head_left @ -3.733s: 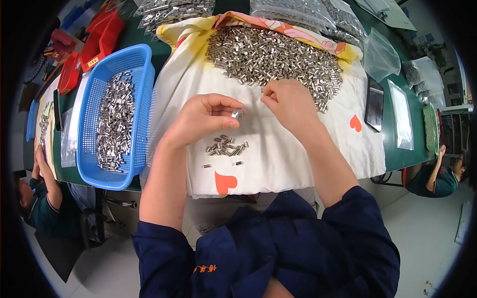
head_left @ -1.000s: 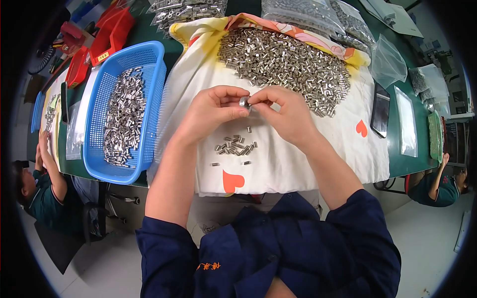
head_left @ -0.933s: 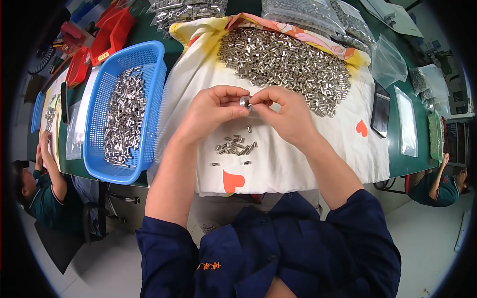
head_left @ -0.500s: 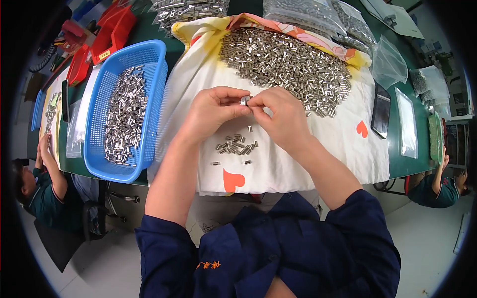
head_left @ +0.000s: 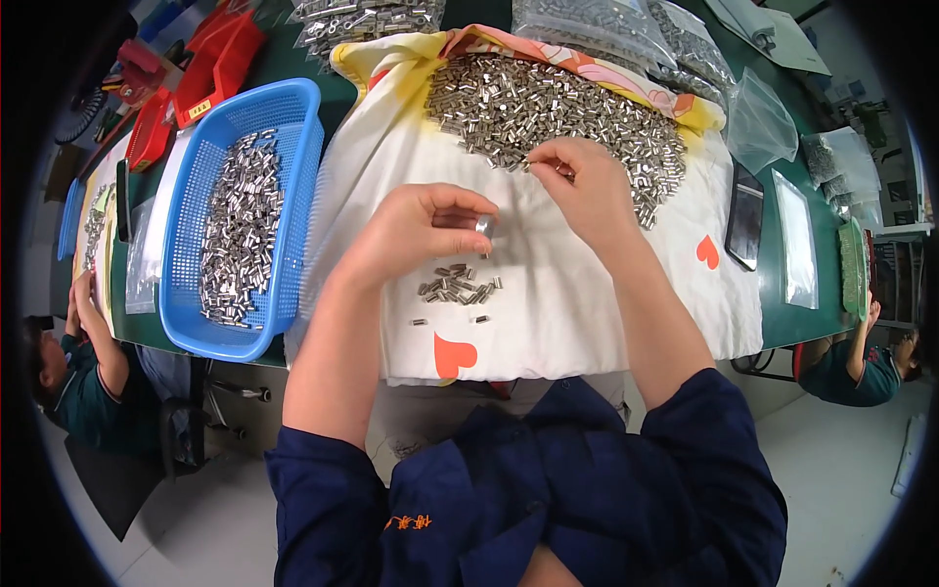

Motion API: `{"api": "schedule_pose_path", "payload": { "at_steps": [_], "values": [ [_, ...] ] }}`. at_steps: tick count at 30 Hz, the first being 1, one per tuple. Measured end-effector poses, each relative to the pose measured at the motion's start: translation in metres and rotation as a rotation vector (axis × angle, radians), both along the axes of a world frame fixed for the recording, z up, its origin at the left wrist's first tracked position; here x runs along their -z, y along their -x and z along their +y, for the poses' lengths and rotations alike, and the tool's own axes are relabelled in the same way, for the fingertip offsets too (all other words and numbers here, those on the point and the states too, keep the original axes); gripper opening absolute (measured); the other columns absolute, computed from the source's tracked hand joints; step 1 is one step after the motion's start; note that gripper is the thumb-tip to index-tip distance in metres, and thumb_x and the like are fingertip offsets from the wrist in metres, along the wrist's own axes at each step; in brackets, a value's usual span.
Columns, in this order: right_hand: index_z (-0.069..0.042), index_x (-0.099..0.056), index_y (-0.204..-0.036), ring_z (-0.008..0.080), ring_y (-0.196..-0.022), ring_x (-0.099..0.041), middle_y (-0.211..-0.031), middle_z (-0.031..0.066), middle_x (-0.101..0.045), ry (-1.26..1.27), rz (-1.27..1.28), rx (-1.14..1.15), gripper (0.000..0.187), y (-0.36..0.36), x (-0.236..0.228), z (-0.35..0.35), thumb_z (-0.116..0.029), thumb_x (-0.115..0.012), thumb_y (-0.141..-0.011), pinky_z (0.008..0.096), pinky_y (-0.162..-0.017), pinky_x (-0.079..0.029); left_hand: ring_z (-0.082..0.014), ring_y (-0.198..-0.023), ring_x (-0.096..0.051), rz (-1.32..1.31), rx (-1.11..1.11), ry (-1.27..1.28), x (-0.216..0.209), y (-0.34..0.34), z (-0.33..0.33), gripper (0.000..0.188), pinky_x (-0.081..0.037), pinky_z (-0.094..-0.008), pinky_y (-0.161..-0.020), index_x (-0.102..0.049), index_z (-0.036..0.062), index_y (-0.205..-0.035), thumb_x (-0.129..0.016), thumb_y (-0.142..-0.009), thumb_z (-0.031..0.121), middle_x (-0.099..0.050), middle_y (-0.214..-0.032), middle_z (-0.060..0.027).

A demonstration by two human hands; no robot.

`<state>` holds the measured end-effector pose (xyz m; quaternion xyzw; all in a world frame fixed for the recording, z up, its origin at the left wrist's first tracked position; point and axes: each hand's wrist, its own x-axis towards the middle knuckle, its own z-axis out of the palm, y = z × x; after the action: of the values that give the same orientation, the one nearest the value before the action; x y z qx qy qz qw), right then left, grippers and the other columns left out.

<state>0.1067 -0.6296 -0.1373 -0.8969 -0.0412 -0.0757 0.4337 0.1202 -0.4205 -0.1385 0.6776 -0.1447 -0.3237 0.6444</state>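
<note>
Small silver metal cylinders (head_left: 548,103) lie heaped at twelve o'clock on a white cloth (head_left: 577,313) with red hearts, spread over the green bench (head_left: 782,328). A blue perforated plastic basket (head_left: 298,186) stands at ten o'clock. The left hand (head_left: 425,230) curves near a smaller cylinder group (head_left: 456,287); the right hand (head_left: 587,186) bends down at the heap's seven o'clock edge. The left grip pinches a round silver metal piece (head_left: 484,226); the right fingers are drawn together, but whether they hold a cylinder, I cannot tell.
</note>
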Motion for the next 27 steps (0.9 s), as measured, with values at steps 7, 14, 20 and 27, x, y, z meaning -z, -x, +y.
{"api": "schedule_pose_path", "payload": {
  "at_steps": [7, 14, 20, 27],
  "values": [
    [-0.01, -0.063, -0.074, 0.0236, -0.08, -0.051, -0.074, 0.0049, -0.054, 0.48, -0.37, -0.001, 0.004, -0.008, 0.017, 0.015, -0.013, -0.06, -0.071, 0.0358, -0.072, -0.04, -0.0068, -0.081, -0.056, -0.058, 0.19, -0.012, 0.004, 0.003, -0.002, 0.033, -0.047, -0.0211, -0.074, -0.059, -0.0019, -0.101, -0.066, -0.069, -0.006, -0.061, -0.089, -0.0021],
    [-0.01, -0.063, -0.077, 0.0211, -0.08, -0.052, -0.077, 0.0033, -0.056, 0.501, -0.246, -0.078, 0.007, 0.0, 0.011, 0.017, -0.012, -0.061, -0.071, 0.0342, -0.074, -0.04, -0.0085, -0.08, -0.058, 0.067, 0.145, 0.252, 0.006, -0.002, -0.001, 0.031, -0.048, -0.0215, -0.072, -0.058, -0.0027, -0.101, -0.066, -0.072, -0.001, -0.063, -0.09, -0.0053],
    [-0.003, -0.062, -0.084, 0.0086, -0.073, -0.055, -0.079, 0.0019, -0.061, -0.226, 0.093, -0.108, 0.01, 0.017, -0.011, 0.018, -0.005, -0.061, -0.075, 0.0216, -0.067, -0.043, -0.0082, -0.08, -0.058, 0.022, -0.049, 0.217, 0.009, -0.009, 0.001, 0.034, -0.047, -0.0206, -0.072, -0.057, -0.0024, -0.103, -0.068, -0.071, 0.002, -0.062, -0.09, -0.0053],
    [-0.004, -0.062, -0.078, 0.0149, -0.071, -0.06, -0.077, 0.0052, -0.062, -0.197, 0.035, -0.193, 0.008, 0.021, -0.012, 0.024, -0.008, -0.061, -0.072, 0.0258, -0.065, -0.047, -0.0077, -0.079, -0.058, 0.023, -0.085, 0.188, 0.013, -0.01, -0.001, 0.035, -0.046, -0.0194, -0.071, -0.057, -0.0029, -0.104, -0.069, -0.071, 0.004, -0.062, -0.088, -0.005]
  ]
}}
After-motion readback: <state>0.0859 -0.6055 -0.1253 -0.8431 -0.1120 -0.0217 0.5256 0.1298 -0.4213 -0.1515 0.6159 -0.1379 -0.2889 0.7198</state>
